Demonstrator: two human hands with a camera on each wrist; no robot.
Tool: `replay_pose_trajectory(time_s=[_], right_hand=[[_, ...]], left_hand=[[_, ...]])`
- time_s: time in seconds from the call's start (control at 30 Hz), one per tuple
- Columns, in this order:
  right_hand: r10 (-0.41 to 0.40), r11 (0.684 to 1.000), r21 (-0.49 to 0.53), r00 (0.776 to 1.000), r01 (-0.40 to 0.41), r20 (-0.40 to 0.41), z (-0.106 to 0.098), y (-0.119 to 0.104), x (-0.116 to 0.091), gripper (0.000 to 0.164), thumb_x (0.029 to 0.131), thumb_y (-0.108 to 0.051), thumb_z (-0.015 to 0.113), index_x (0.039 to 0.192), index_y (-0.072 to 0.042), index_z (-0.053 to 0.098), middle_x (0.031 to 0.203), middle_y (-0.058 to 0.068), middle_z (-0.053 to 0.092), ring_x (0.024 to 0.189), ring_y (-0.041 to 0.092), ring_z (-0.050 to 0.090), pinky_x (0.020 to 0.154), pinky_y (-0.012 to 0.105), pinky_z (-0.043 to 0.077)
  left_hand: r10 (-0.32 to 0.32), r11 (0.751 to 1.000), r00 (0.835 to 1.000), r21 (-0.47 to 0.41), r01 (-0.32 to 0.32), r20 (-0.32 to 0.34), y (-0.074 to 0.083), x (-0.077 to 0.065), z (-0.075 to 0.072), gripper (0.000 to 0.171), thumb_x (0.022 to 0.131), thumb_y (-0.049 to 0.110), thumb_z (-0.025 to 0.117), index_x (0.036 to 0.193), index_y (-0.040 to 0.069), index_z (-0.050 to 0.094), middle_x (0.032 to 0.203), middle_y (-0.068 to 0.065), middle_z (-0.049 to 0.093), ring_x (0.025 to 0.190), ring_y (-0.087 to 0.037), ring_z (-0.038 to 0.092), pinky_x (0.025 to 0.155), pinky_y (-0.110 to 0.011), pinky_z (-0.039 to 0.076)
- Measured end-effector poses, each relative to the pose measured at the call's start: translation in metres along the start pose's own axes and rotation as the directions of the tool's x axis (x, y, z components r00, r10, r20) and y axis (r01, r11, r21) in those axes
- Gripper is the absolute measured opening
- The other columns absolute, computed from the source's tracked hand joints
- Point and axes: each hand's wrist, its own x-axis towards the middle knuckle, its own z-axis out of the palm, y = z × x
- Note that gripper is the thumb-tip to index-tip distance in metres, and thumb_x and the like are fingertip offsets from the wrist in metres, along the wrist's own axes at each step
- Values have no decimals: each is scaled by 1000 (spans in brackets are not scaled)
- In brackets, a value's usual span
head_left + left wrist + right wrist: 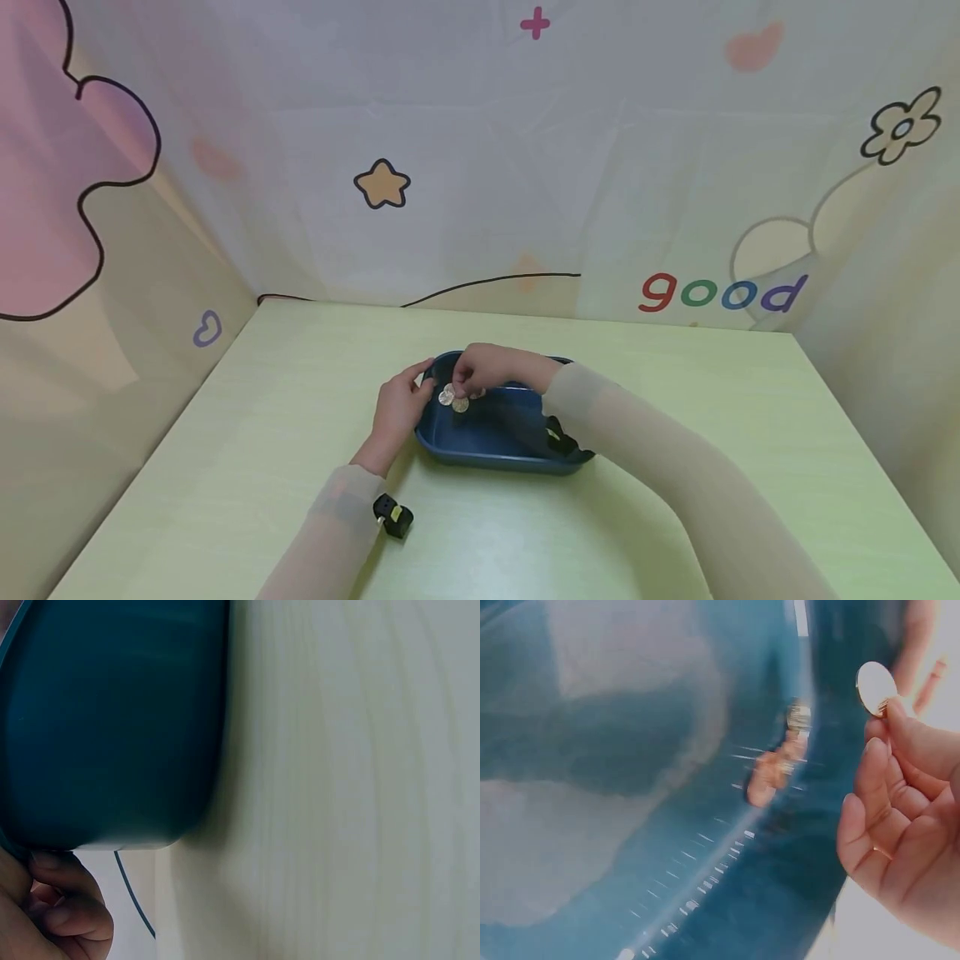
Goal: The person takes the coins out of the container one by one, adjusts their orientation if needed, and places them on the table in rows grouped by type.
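Note:
A dark blue plastic tub (pixel 495 460) stands on the table. My left hand (pixel 399 408) grips its left rim, and in the left wrist view curled fingers (pixel 71 900) show just by the wall of the tub. Over the tub's far left part, my right hand (pixel 487 368) pinches a shiny round coin (pixel 876 688) between thumb and fingertip. Below that hand, a few coins (pixel 461 405) lie on the tub's floor near the left end. The right wrist view shows these as a blurred, overlapping cluster (pixel 769 776). The right forearm hides the tub's right end.
The pale wood-grain table (pixel 285 467) reaches back to a printed cloth (pixel 480 183), which also hangs along both sides. Black wrist cameras sit on both sleeves, the left one (pixel 393 515) above the table in front of the tub.

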Motion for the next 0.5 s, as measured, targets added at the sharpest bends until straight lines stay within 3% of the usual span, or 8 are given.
replay_pose_trajectory(time_s=[0.2, 0.33, 0.5], right_hand=[[-18, 1000, -4, 997, 18, -76, -18, -2, -34, 15, 100, -10, 63, 89, -4, 71, 75, 3, 63, 67, 13, 55, 68, 20, 42], [-2, 999, 44, 990, 8, -142, -26, 3, -59, 14, 99, -12, 64, 89, -4, 69, 72, 1, 59, 66, 16, 56, 67, 22, 41], [21, 994, 113, 980, 1, -200, -29, 14, -92, 14, 100, -13, 63, 92, -3, 67, 78, 8, 62, 69, 17, 56, 68, 25, 44]], left_hand=[[-3, 1000, 1000, 0, 3, -7, 2, -2, 0, 40, 98, 13, 62, 137, 6, 65, 55, 5, 35, 50, -10, 33, 53, -23, 28], [-3, 1000, 1000, 3, 3, -5, 3, -2, 0, 40, 98, 13, 62, 138, 6, 65, 56, 5, 35, 51, -11, 33, 53, -23, 28], [-6, 1000, 1000, -3, 6, -5, 4, -2, 1, 40, 99, 13, 62, 137, 6, 65, 57, 5, 35, 52, -11, 34, 53, -23, 29]])
